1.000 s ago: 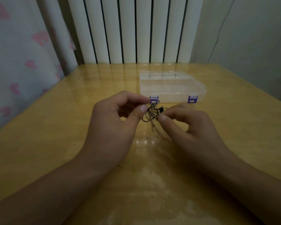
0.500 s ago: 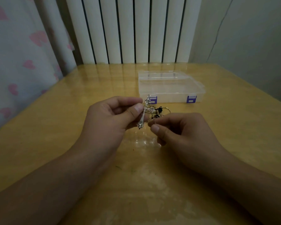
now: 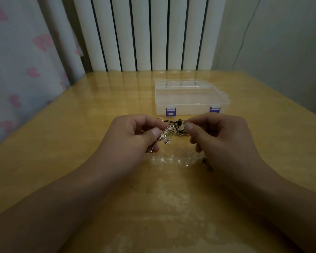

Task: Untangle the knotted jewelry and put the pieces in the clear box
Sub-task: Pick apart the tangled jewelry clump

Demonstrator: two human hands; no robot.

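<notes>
The knotted jewelry (image 3: pixel 173 130), a small tangle of silvery metal links, clasps and thin black cord, is held just above the glossy yellow wooden counter (image 3: pixel 62 143) between two hands. One end is pinched by the left hand (image 3: pixel 130 143), from whose grip a slim metal pendant (image 3: pixel 154 146) hangs. The other end is pinched by the right hand (image 3: pixel 224 141). Beyond them, one flat rectangular clear box (image 3: pixel 190 96) of translucent plastic is seen closed, with two purple latches. No writing can be read.
</notes>
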